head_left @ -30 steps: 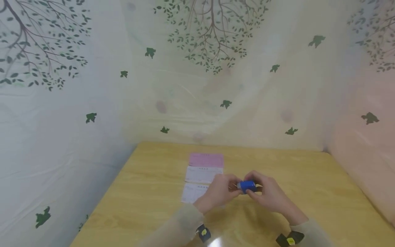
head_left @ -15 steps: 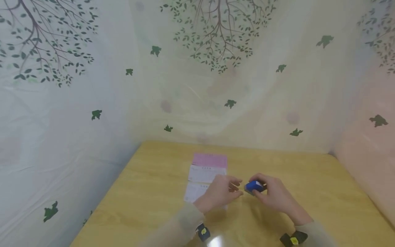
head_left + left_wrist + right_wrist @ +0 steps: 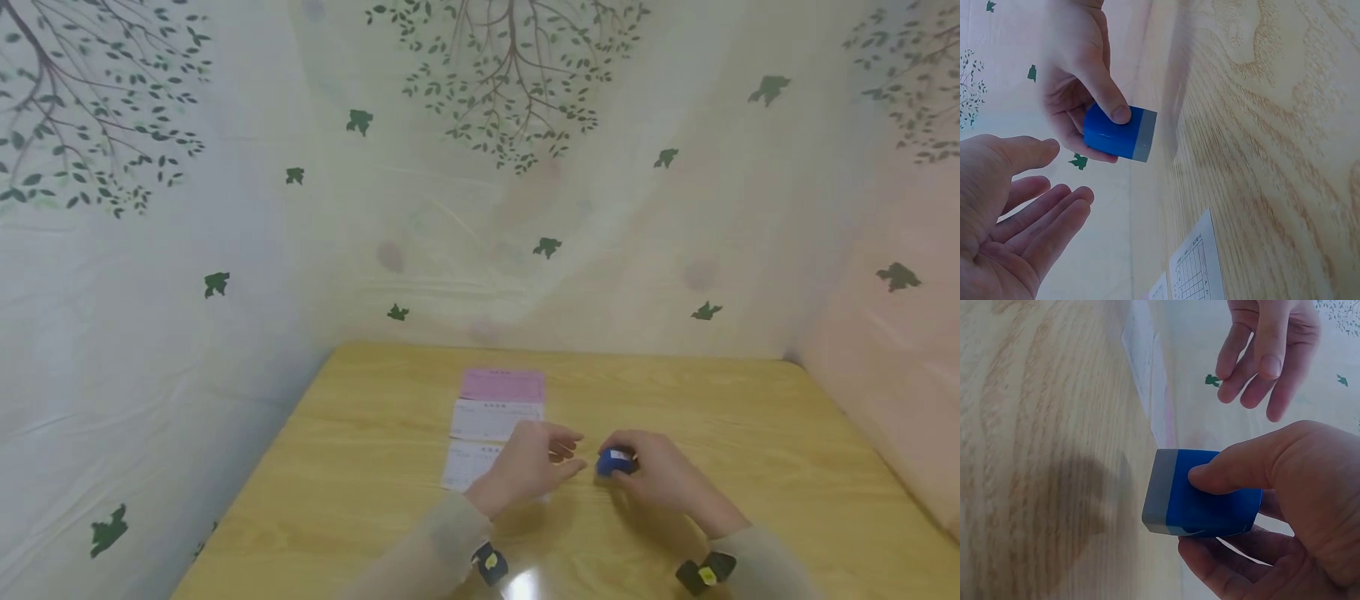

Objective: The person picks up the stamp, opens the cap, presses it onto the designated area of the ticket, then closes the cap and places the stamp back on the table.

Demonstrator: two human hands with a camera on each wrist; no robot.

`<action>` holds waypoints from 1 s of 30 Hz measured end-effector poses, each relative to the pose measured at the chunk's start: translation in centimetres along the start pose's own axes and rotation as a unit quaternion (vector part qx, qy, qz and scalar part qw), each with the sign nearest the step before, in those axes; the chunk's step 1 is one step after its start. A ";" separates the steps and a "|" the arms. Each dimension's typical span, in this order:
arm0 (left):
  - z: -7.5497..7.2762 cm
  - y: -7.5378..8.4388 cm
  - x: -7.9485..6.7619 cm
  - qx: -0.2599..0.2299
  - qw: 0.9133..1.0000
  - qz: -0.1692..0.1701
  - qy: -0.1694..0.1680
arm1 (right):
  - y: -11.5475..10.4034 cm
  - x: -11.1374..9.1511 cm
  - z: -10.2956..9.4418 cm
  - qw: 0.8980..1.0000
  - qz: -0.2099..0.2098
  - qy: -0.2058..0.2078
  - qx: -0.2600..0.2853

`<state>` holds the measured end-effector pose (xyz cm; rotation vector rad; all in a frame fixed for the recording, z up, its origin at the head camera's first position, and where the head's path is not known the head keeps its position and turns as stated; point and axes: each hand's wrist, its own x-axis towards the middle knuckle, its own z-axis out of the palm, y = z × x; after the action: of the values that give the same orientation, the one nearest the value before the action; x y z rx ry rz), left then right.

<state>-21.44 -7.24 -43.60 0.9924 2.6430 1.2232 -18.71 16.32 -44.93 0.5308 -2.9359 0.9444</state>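
Note:
Between thumb and fingers, my right hand (image 3: 660, 472) grips a blue stamp (image 3: 615, 462) just above the table. Seen from the right wrist, the stamp (image 3: 1210, 503) is a rounded blue block with a grey end, and my thumb lies along its side. The left wrist view shows that grey end of the stamp (image 3: 1113, 134) pointing toward the wood, apart from it. My left hand (image 3: 525, 468) hovers to the left, fingers extended and holding nothing. Partly behind it lies a white printed slip (image 3: 467, 465); part of the slip is hidden.
Behind the near slip lie a second white slip (image 3: 487, 420) and a pink slip (image 3: 501, 386), in a column on the wooden table (image 3: 375, 450). A pale curtain (image 3: 480, 208) with printed trees and birds surrounds the table's back and sides.
My left hand was at the stamp's grey end and has let go; the hands have parted. The right hand has turned the stamp so its grey end faces down.

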 end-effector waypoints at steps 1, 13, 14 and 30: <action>-0.1 0.0 -0.1 0.003 1.000 0.001 0.001 | 0.0 0.0 0.2 1.000 -0.001 -0.003 0.001; -0.8 -0.8 -0.6 0.029 0.999 0.014 0.017 | 0.3 0.8 1.4 0.999 -0.033 -0.026 -0.012; -0.8 -0.9 -0.7 0.030 0.999 0.013 0.017 | 0.3 0.7 1.5 0.999 -0.032 -0.028 -0.012; -1.0 -1.0 -1.1 0.068 0.997 0.009 0.019 | 0.6 0.1 1.8 0.998 -0.054 -0.023 -0.022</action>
<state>-21.43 -9.06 -43.83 1.0237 2.7854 1.0895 -18.89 15.71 -46.78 0.7107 -2.9252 0.8655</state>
